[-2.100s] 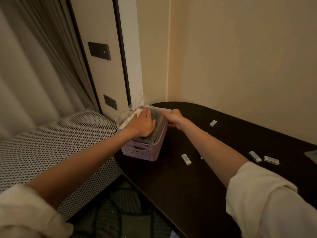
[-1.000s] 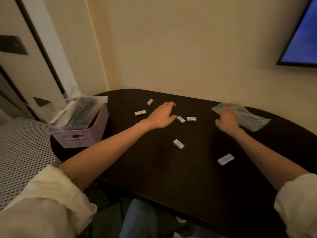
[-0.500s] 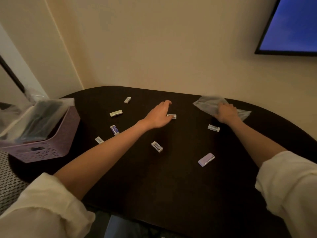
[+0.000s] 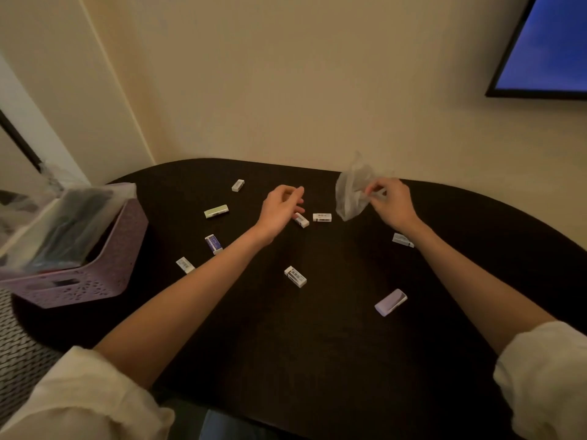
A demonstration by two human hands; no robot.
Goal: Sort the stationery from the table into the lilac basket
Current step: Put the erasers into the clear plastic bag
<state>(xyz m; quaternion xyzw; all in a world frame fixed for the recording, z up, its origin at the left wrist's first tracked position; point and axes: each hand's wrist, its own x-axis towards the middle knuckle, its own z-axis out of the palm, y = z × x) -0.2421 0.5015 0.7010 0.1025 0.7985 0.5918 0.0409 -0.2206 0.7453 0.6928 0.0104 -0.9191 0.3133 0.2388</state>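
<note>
Dark brown rounded wooden surface [image 4: 317, 344] fills a cream-walled corner, wall-mounted screen glowing blue [image 4: 546, 42] at upper right, woven black-and-white seat [image 4: 16, 357] at lower left. Perforated lilac plastic basket [image 4: 104, 274] sits on the surface's left end holding clear plastic packets, while small white boxed erasers [image 4: 295, 276] lie scattered across the middle, with a pale green one [image 4: 216, 211] toward the back and a flat lilac one [image 4: 390, 302] nearer the front right. Left hand [image 4: 281, 208] hovers with fingers loosely curled, holding nothing, just over one white eraser; right hand [image 4: 390, 201] pinches a crumpled clear plastic bag [image 4: 352, 192] lifted off the surface.
</note>
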